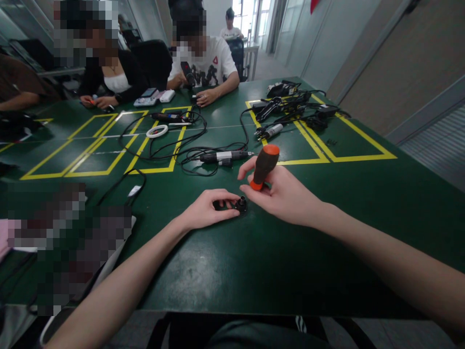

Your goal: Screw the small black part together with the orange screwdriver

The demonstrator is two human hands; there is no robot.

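A small black part (241, 204) with a short round stub on top sits on the green table (225, 271). My left hand (205, 209) pinches it from the left between thumb and fingers. Above and to the right, my right hand (290, 198) grips a screwdriver (267, 166) by its dark handle with orange ends. The handle leans, its thick end up. I cannot make out the screwdriver's shaft or tip, and the left fingers cover some of the black part.
Beyond my hands lies a black and silver electric screwdriver (225, 156) with a looped cable. Tangled black cables and adapters (290, 104) heap at the back right. A white tape roll (157, 131) is at the back left. Co-workers sit across the table, one holding a black tool (187, 73).
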